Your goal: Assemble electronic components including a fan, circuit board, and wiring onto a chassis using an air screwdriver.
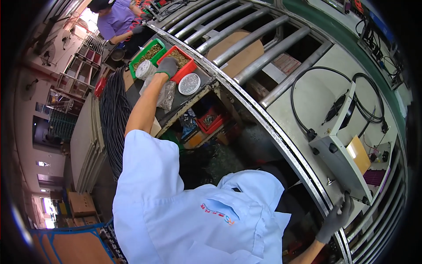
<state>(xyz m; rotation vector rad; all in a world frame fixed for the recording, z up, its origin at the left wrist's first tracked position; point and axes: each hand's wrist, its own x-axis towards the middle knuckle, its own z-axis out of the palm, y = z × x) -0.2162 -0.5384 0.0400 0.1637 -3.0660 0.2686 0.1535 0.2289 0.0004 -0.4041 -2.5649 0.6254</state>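
Observation:
My left hand, in a grey glove with a green cuff, reaches into a red bin of small brass-coloured parts. Its fingers are hidden, so its grip does not show. Around it are a green bin of similar parts, a white tub, a clear plastic bag and a round white dish of small silvery pieces. At the lower right, my grey-gloved right hand is beside the corner of an open grey metal case. Its fingers are bent around a small pale spot I cannot make out.
A roller conveyor runs along the bench's far side. Black cable loops beside the case. A dark cable bundle hangs at left; a red tray of hardware sits below. Another person works at the upper left.

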